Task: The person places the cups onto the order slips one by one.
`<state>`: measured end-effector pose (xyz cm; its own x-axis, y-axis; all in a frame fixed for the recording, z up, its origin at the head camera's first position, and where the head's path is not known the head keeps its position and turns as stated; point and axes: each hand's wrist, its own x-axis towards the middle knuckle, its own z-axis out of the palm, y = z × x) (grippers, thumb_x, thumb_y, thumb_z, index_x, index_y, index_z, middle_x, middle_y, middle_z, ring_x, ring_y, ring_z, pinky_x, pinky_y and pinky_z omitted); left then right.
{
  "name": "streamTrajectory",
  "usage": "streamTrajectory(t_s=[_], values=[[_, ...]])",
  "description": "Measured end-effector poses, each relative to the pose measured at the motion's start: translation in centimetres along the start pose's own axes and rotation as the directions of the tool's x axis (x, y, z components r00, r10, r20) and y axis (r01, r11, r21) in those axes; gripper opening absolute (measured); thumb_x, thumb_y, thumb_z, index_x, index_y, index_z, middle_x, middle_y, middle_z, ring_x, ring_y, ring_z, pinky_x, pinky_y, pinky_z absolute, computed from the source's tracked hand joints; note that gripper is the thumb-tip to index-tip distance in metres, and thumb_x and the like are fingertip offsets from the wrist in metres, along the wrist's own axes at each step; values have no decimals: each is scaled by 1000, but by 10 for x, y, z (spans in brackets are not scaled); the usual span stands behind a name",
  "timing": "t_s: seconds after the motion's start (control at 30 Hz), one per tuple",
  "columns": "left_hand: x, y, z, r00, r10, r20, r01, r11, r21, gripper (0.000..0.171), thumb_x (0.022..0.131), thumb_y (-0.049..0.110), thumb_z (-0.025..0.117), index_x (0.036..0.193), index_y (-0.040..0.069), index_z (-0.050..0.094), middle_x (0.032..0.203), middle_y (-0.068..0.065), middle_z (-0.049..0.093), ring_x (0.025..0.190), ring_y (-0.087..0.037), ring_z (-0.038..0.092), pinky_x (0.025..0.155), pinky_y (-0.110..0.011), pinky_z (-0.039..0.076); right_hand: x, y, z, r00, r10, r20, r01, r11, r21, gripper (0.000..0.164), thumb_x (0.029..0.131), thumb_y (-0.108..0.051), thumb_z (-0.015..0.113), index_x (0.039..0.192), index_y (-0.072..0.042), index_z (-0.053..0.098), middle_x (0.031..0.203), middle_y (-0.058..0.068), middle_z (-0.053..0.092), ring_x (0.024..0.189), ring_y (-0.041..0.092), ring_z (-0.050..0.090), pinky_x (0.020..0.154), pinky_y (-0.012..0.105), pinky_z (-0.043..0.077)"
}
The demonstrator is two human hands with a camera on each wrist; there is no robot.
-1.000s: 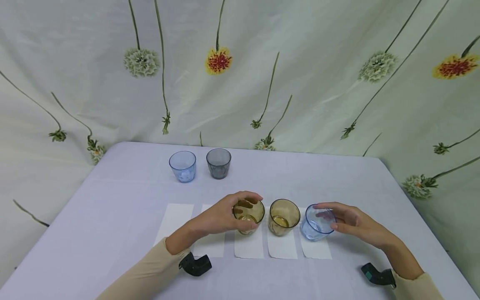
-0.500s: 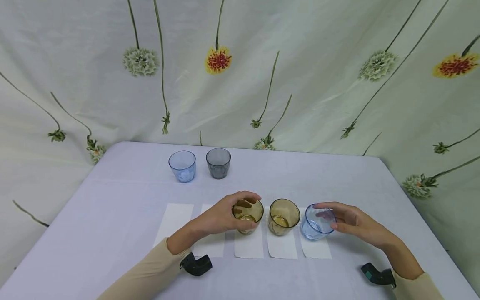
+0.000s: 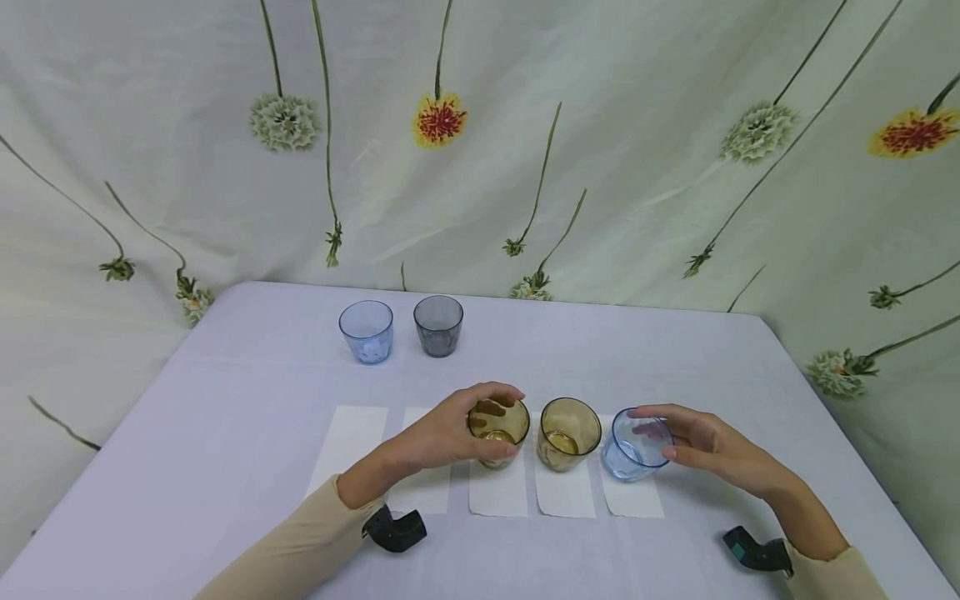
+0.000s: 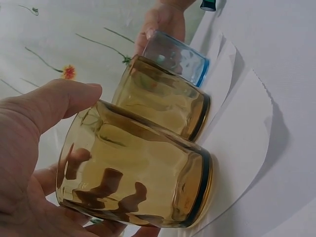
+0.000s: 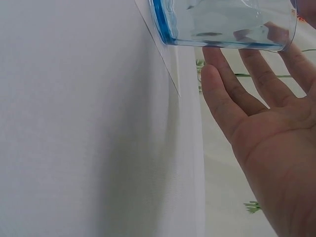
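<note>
My left hand (image 3: 438,429) curves around an amber glass (image 3: 498,431), thumb on the near side and fingers behind. Through its wall the fingers show in the left wrist view, where the glass (image 4: 133,168) stands upright on white paper. Beside it stands a second amber glass (image 3: 568,433), untouched. At the right end of the row, my right hand (image 3: 723,450) holds a clear blue glass (image 3: 632,454) by its upper part, thumb and fingers on opposite sides. The right wrist view shows that blue glass (image 5: 222,24) with several fingertips behind or against it.
Another blue glass (image 3: 367,333) and a grey glass (image 3: 438,327) stand at the back of the white-covered table (image 3: 225,417). Paper strips lie in a row, including a leftmost strip (image 3: 348,442) and another (image 3: 423,492). A flower-printed cloth (image 3: 600,125) hangs behind.
</note>
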<state>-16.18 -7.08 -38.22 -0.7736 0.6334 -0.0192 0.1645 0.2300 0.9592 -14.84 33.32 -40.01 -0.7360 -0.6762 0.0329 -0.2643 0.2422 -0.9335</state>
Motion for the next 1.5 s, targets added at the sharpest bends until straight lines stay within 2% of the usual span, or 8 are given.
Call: streamTrajectory(t_s=[0.53,0.87,1.33,1.5], values=[[1,-2,-1,1000,-7,-2,7,1000,6,65,85,19,80,143,11,51,141,-7,54,130,-29,52,108,-50,44,0,-2,0,1000,3,-2,-3,1000,-9,49,101,6,47,148,-3,43,154,12,44,137,8,48,106,18,43],[0,-3,2,1000,10,-11,-10,1000,-1,62,82,18,82,138,17,55,138,-8,55,126,-28,54,106,-49,45,1,0,0,1000,8,-7,-8,1000,-8,49,101,5,47,148,-3,43,154,8,45,137,7,47,106,17,42],[-1,0,2,1000,10,-16,-10,1000,24,64,81,20,83,139,17,54,139,-7,54,127,-28,53,106,-50,44,1,-3,0,1000,-1,8,1,1000,10,48,101,6,46,148,-2,42,153,11,45,137,8,48,105,18,44],[0,-1,2,1000,14,-13,-13,999,30,67,81,20,83,140,14,53,139,-8,54,127,-28,53,106,-50,44,0,-3,0,1000,4,1,-4,1000,7,48,101,6,46,148,-2,43,153,11,45,137,8,48,105,17,43]])
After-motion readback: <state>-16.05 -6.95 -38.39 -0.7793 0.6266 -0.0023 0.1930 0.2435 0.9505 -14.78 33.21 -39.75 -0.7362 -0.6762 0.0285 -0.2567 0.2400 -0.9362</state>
